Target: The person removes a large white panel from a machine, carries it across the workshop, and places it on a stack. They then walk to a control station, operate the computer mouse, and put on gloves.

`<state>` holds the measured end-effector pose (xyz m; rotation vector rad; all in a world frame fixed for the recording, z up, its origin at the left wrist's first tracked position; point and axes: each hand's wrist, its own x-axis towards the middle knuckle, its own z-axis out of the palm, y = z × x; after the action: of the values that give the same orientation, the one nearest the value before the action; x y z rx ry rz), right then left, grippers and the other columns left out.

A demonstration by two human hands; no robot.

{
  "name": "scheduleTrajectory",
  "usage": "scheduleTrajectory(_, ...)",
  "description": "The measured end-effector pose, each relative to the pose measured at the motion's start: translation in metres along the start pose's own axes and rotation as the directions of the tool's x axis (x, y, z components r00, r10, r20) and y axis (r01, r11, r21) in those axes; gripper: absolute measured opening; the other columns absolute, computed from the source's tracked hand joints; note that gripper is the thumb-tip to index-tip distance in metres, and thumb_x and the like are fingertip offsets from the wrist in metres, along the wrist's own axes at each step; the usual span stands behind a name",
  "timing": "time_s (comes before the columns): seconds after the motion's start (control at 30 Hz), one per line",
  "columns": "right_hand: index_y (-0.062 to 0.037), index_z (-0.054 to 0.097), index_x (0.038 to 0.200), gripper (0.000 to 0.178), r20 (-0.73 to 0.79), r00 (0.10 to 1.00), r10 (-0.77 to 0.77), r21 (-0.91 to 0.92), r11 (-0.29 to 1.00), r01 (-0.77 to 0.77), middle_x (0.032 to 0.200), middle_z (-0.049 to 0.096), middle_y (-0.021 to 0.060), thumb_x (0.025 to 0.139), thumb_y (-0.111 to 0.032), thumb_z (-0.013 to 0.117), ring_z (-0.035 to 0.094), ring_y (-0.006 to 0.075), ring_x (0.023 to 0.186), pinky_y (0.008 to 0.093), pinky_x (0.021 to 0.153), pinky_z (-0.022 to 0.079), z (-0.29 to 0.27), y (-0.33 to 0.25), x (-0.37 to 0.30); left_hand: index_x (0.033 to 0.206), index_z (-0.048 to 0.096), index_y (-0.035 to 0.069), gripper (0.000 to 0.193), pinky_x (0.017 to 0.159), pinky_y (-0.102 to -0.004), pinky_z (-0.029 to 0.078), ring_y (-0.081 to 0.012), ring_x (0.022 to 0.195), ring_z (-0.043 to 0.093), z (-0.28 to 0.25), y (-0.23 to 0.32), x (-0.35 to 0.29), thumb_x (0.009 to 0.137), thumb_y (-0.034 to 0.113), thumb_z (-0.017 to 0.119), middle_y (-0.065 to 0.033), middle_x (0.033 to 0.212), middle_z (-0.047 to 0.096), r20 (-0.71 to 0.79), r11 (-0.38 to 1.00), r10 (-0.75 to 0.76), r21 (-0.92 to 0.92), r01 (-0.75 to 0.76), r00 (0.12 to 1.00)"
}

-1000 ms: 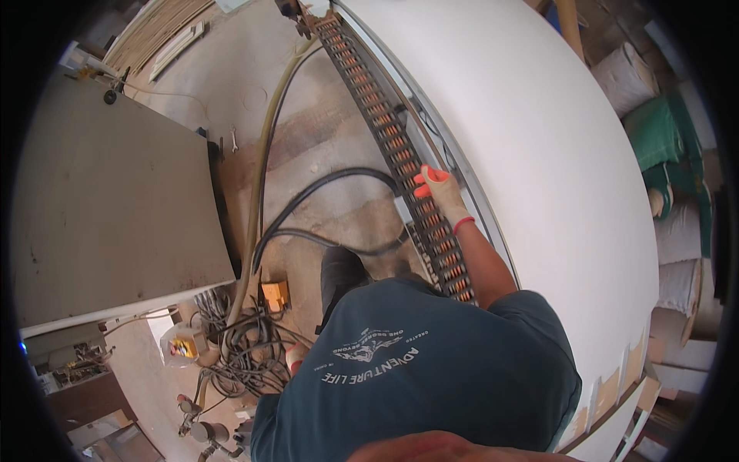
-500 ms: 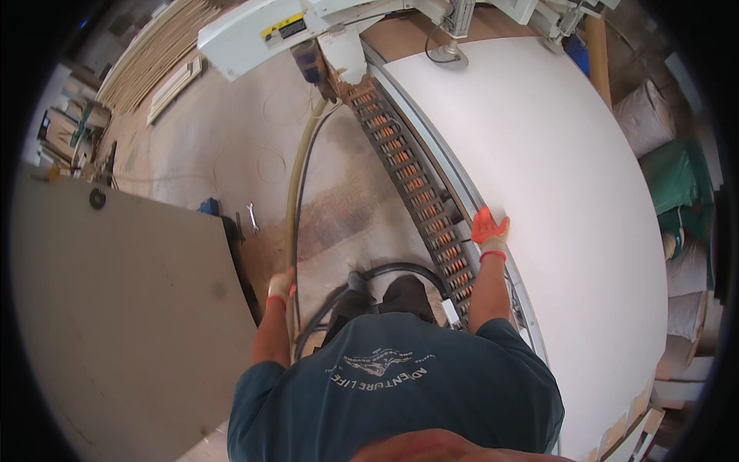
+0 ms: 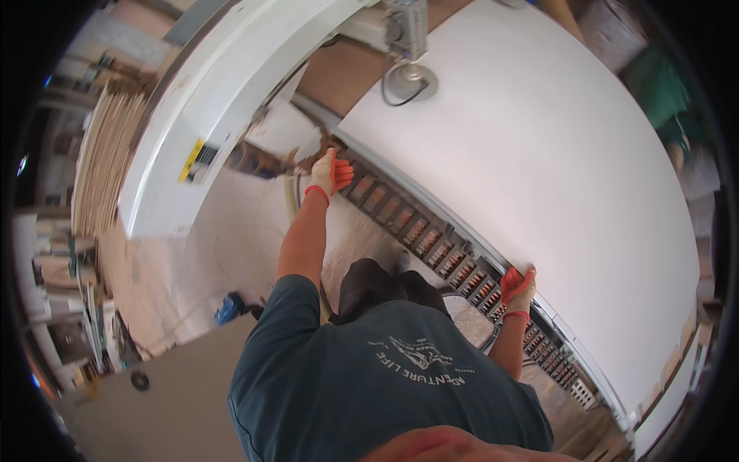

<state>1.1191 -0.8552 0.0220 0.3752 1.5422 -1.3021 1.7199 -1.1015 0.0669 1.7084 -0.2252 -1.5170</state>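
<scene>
Both hands wear cream work gloves with orange-red fingers. My left hand (image 3: 331, 173) is stretched forward, palm side showing and fingers extended, over the far end of a black cable chain (image 3: 400, 217). Beside it is the brown-dusted lower end of the white machine gantry (image 3: 192, 108). My right hand (image 3: 519, 289) rests at the near edge of a large white sheet (image 3: 554, 154), its thumb apart from the fingers. Neither hand holds anything that I can see. A metal rail (image 3: 477, 239) runs between the chain and the sheet.
A round suction-type foot (image 3: 412, 83) stands on the sheet. A pale hose (image 3: 291, 196) hangs below the gantry's end. Stacked boards (image 3: 108, 162) are at far left, a grey panel (image 3: 177, 396) at lower left, and a blue tool (image 3: 229, 308) on the floor.
My left hand has left the hose at my side and reached forward to the chain near the gantry's end. My right hand stays along the sheet's edge. The view has turned left.
</scene>
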Motion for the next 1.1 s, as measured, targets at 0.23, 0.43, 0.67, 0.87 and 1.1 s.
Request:
scheduleTrajectory(0.23,-0.0169,0.067,0.096,0.062,-0.344,0.939,0.001,-0.041,0.999,-0.016,0.073,0.068,0.0052,0.086,-0.078,0.067,0.056,0.0207,0.050,0.0376,0.046,0.051,0.031,-0.005,-0.022,0.088,0.070,0.017,0.058,0.039,-0.0406,0.048,-0.0229,0.047,0.058,0.039,0.087,0.098,0.092,0.075,0.062,-0.0059,0.067,0.063,0.180,0.904,-0.015,0.423,-0.064,0.984)
scheduleTrajectory(0.43,-0.0204,0.063,0.090,0.051,-0.516,0.855,-0.061,0.020,0.996,0.084,0.058,0.055,0.0014,0.088,-0.071,0.073,0.047,0.0164,0.039,0.0305,0.035,0.041,0.057,-0.003,-0.018,0.099,0.067,0.019,0.056,0.052,-0.0421,0.054,-0.0262,0.056,0.062,0.040,0.095,0.113,0.087,0.074,0.068,-0.0085,0.073,0.067,0.044,0.890,-0.237,0.410,0.199,0.970)
scheduleTrajectory(0.67,-0.0243,0.066,0.096,0.043,-0.598,0.802,0.011,0.116,0.990,0.074,0.056,0.051,0.0003,0.090,-0.066,0.073,0.041,0.0145,0.038,0.0272,0.035,0.037,0.063,-0.004,0.008,0.088,0.059,0.022,0.033,0.039,-0.0303,0.031,-0.0162,0.043,0.044,0.080,0.101,0.126,0.101,0.051,0.065,0.0003,0.060,0.051,0.092,0.975,-0.206,0.100,0.197,0.974)
scheduleTrajectory(0.87,-0.0248,0.064,0.098,0.042,-0.573,0.819,0.029,0.166,0.983,0.081,0.056,0.049,0.0016,0.091,-0.065,0.073,0.039,0.0149,0.040,0.0286,0.035,0.033,0.071,-0.014,0.012,0.084,0.054,0.021,0.038,0.041,-0.0332,0.030,-0.0159,0.043,0.039,0.085,0.105,0.142,0.101,0.054,0.064,0.0021,0.057,0.044,0.171,0.971,-0.229,0.107,0.213,0.958)
scheduleTrajectory(1.1,-0.0161,0.061,0.096,0.039,-0.448,0.894,-0.027,0.208,0.969,0.133,0.055,0.052,0.0065,0.099,-0.055,0.067,0.047,0.0223,0.039,0.0389,0.037,0.041,0.065,-0.012,0.008,0.110,0.066,0.012,0.044,0.056,-0.0436,0.056,-0.0288,0.065,0.069,0.066,0.131,0.146,0.103,0.055,0.057,-0.0124,0.079,0.071,0.129,0.843,-0.358,0.470,0.261,0.925)
